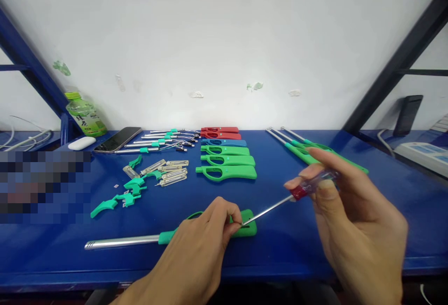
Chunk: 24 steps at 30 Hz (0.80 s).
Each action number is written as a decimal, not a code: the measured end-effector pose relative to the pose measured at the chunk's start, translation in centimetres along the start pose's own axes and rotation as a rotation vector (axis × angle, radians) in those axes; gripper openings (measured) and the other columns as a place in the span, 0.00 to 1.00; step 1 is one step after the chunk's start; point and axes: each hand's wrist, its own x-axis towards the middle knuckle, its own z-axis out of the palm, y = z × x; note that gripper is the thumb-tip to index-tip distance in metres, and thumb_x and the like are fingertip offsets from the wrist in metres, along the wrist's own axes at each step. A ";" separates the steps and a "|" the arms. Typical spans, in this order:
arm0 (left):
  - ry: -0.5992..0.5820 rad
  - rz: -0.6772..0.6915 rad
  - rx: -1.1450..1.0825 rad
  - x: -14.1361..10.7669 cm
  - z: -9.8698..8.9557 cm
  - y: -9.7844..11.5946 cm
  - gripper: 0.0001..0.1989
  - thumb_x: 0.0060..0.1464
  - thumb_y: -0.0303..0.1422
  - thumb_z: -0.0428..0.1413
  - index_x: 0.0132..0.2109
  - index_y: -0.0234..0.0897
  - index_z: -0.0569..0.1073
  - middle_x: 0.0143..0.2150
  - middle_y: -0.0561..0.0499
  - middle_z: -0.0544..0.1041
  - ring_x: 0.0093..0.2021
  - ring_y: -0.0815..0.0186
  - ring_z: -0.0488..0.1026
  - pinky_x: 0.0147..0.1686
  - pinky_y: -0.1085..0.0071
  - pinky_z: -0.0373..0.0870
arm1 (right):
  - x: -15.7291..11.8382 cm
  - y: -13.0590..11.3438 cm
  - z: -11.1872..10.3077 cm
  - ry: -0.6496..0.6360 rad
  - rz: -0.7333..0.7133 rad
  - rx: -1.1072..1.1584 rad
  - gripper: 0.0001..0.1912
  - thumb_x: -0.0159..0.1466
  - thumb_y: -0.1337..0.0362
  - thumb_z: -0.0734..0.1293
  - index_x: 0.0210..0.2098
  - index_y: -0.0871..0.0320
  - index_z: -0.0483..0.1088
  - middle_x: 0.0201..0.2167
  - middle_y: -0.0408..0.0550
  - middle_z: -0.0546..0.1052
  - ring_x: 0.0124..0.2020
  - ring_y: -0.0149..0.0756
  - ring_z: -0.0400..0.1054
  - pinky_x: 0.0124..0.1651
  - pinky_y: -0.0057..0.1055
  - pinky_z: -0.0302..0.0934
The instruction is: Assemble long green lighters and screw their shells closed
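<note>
A green gas lighter (250,228) with a long metal barrel lies across the front of the table. My left hand (206,235) rests over its handle, thumb and forefinger pinched together beside the screwdriver tip; what sits in that pinch is hidden. In my right hand (357,221) is a screwdriver (268,210) with a clear and red grip. It slants down to the left, its tip at the lighter's handle near my left fingertips.
Behind lie red half shells (224,135), a blue shell (229,143) and green shells (241,173). To the left are teal triggers (105,207), clear fuel tanks (175,176), metal barrels (140,145), a phone (119,139) and a bottle (86,116). Green lighters (304,155) lie at right.
</note>
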 end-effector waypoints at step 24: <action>-0.043 0.020 0.123 0.5 0.2 0.3 0.10 0.73 0.27 0.41 0.43 0.46 0.60 0.31 0.60 0.71 0.22 0.66 0.68 0.24 0.68 0.52 | -1.2 -2.6 0.4 0.031 -0.150 -0.077 0.13 0.71 0.67 0.71 0.52 0.45 0.82 0.39 0.43 0.83 0.38 0.39 0.80 0.39 0.37 0.79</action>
